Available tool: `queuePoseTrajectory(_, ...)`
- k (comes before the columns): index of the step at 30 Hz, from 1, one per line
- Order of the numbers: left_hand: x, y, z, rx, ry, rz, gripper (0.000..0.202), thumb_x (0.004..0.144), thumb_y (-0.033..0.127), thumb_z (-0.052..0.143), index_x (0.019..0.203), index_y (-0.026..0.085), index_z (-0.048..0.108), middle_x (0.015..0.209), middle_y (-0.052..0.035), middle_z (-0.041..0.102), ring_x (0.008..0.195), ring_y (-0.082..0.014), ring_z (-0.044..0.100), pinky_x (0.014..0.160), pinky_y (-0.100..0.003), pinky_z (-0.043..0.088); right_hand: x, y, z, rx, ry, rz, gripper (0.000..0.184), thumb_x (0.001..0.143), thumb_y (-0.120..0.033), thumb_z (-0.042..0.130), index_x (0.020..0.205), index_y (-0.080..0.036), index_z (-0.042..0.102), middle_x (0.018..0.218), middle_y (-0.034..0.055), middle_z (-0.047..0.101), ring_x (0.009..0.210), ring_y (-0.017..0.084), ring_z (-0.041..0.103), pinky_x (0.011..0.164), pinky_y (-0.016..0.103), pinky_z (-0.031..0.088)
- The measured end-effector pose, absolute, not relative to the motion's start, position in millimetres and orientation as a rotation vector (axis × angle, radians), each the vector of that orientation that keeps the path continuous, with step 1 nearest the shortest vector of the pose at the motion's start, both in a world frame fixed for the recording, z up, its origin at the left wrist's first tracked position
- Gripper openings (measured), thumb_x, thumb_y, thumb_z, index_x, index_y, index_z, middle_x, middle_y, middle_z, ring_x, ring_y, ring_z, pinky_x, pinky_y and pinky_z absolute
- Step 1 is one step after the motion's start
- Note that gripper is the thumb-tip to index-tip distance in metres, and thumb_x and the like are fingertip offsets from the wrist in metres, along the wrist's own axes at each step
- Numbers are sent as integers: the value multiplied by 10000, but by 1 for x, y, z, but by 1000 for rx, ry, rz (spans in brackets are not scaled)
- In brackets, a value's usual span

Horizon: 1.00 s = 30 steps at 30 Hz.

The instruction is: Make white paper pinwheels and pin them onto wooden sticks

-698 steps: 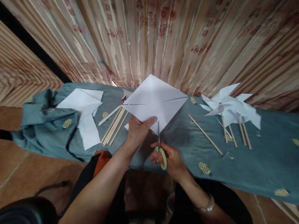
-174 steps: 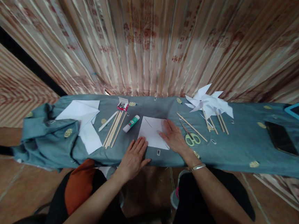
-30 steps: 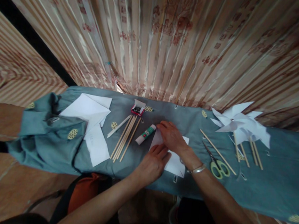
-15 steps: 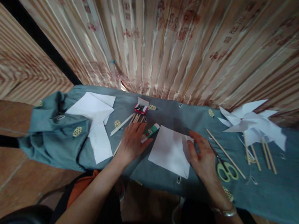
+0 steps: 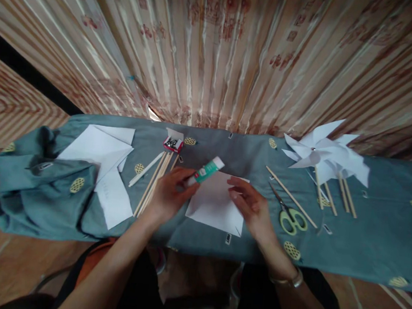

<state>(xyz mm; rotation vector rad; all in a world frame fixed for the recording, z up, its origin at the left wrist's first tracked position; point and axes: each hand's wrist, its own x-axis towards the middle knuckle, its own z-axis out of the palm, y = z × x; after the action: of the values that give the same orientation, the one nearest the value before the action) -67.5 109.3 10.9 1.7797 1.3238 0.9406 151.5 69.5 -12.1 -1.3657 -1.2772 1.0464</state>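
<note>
My left hand (image 5: pixel 168 194) grips a white and green glue stick (image 5: pixel 206 170) by its lower end, lifted over the table with the cap end pointing up and right. A white square paper sheet (image 5: pixel 216 203) lies flat on the blue-grey cloth (image 5: pixel 241 244) below it. Over the right side of the sheet hovers my right hand (image 5: pixel 252 207), fingers loosely spread and pointing toward the glue stick, holding nothing.
Green-handled scissors (image 5: pixel 290 218) and a loose wooden stick (image 5: pixel 291 196) lie right of the sheet. White paper pinwheels (image 5: pixel 327 153) on sticks rest at far right. A bundle of sticks (image 5: pixel 155 181), a small pin box (image 5: pixel 173 143) and spare white sheets (image 5: pixel 100 152) lie left.
My left hand has picked the glue stick up from the cloth and raised it over the sheet. My right hand has moved from the sheet's right edge inward, toward the glue stick.
</note>
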Motion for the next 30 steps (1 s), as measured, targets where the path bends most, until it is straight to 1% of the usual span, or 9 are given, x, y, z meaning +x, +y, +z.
queuePoseTrajectory(4,-37,94,6,1684,1071,862,272,808,288,660,1056,187,707,916,-58,662,770,-152,625,669,-265,522,139,67,-13,-1081,-910,1511,415,690,-449,773,1037,-238,684,961,30,728,870,196,658,816,343,522)
queuePoseTrajectory(7,-26,90,0,1649,1053,844,315,791,302,689,1086,189,692,956,-64,693,796,-156,640,703,-280,528,138,68,-13,-1044,-697,1588,317,647,-380,824,897,-212,724,810,6,732,752,163,651,767,308,520)
queuePoseTrajectory(9,-26,93,-2,1593,1082,848,362,773,317,704,1106,178,677,937,-61,704,779,-154,645,696,-280,535,143,70,-14,-1035,-587,1572,268,641,-354,836,839,-208,731,795,-1,735,718,140,642,721,274,519)
queuePoseTrajectory(12,-36,102,-3,1524,1162,882,407,747,347,718,1101,154,667,920,-63,711,773,-162,656,690,-285,547,154,75,-14,-994,-419,1558,226,670,-342,822,830,-214,728,819,-8,739,701,113,638,668,226,526)
queuePoseTrajectory(16,-62,119,-4,1720,1455,913,359,773,363,671,1080,177,666,1025,-70,703,763,-176,659,697,-326,557,163,78,-15,-939,-375,1638,225,753,-421,741,865,-228,718,824,10,735,683,130,645,607,238,550)
queuePoseTrajectory(19,-79,126,-9,2024,1533,844,252,800,281,623,1026,188,686,1027,-77,696,918,-232,652,826,-405,545,162,76,-16,-936,-414,1720,273,806,-474,669,928,-234,712,848,29,736,701,145,654,589,250,559)
queuePoseTrajectory(21,-85,128,-14,2171,1501,766,234,810,228,589,1018,192,691,1056,-84,690,1026,-258,623,910,-450,517,161,74,-17,-937,-442,1777,305,824,-489,638,972,-231,708,855,39,735,706,146,654,605,254,565)
queuePoseTrajectory(24,-88,128,-20,2261,1455,688,304,818,214,567,1104,181,664,1160,-97,662,1119,-270,585,979,-484,481,161,73,-18,-938,-471,1815,299,832,-474,631,1003,-239,702,890,35,731,747,144,661,674,261,575)
queuePoseTrajectory(30,-91,127,-22,2292,1435,694,428,826,245,571,1245,161,579,1293,-117,591,1220,-271,525,1043,-483,435,163,74,-17,-981,-507,1703,182,833,-371,609,961,-269,689,983,20,720,826,140,664,771,282,572)
